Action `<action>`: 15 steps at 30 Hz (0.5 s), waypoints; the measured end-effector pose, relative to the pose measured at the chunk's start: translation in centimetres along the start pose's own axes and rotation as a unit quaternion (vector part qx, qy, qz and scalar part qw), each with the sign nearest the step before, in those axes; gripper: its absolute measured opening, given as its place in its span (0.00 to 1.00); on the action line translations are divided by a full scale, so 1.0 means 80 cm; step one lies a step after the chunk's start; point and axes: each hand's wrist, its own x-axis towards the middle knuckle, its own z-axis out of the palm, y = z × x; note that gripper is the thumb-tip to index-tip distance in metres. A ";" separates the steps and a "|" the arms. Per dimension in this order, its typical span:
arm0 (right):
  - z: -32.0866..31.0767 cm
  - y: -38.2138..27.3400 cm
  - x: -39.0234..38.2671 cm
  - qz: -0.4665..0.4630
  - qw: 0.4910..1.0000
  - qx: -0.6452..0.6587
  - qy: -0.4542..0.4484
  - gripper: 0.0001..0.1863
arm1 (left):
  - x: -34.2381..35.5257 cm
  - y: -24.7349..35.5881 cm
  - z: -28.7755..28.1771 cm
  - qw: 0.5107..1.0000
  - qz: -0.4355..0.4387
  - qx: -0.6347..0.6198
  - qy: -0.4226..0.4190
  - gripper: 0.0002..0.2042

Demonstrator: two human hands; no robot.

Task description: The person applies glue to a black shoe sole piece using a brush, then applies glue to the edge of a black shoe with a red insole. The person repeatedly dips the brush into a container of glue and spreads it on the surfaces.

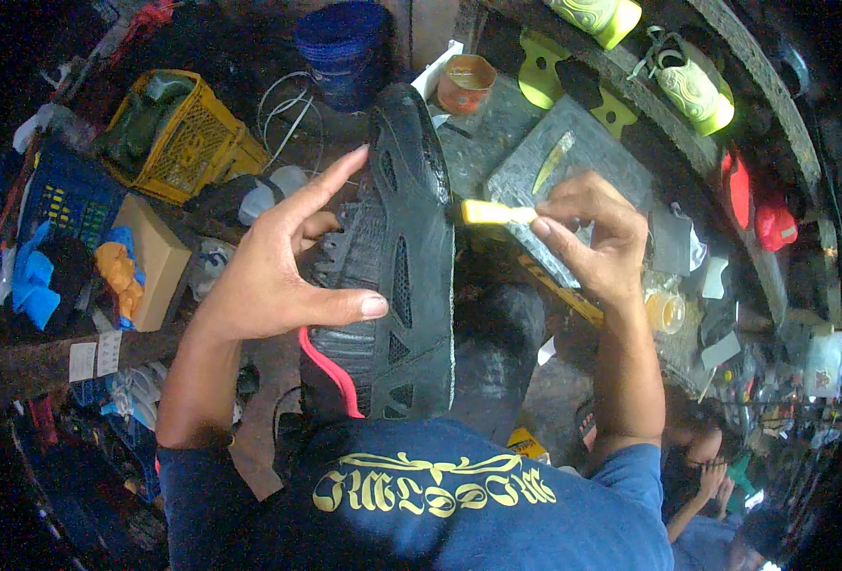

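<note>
A black shoe (411, 276) with mesh cutouts, grey knit and a pink-red edging stands lengthwise before me, its toe pointing away. My left hand (287, 252) spans its upper from the left. The thumb lies over the shoe's side and the index finger stretches to the toe area; the other fingers are partly hidden. Pinched in my right hand (587, 228) is a small yellow brush (487, 212). Its yellow end points left, close to the shoe's right edge near the toe; whether it touches cannot be told.
To the right, a dark board (583, 143) with a yellow-green strip (554, 162) lies on the worktable, near an orange tin (466, 86) and a jar (665, 309). Yellow-green shoes (692, 90) sit on a rack. A yellow crate (183, 143) and blue bucket (342, 52) stand left; a co-worker (702, 466) is lower right.
</note>
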 end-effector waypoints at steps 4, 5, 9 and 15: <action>0.005 -0.003 -0.008 -0.016 0.999 -0.006 0.041 0.08 | -0.001 -0.002 0.000 0.999 0.023 0.033 0.022 0.53; 0.006 -0.003 -0.009 -0.023 0.998 -0.018 0.048 0.08 | -0.001 -0.001 0.000 0.998 0.030 0.049 0.026 0.53; 0.009 -0.002 -0.012 -0.037 0.995 -0.054 0.070 0.09 | -0.001 0.003 0.005 0.998 0.028 0.054 0.033 0.53; 0.010 -0.005 -0.013 -0.050 0.995 -0.068 0.049 0.09 | -0.003 0.009 0.010 0.998 -0.010 0.041 0.044 0.53</action>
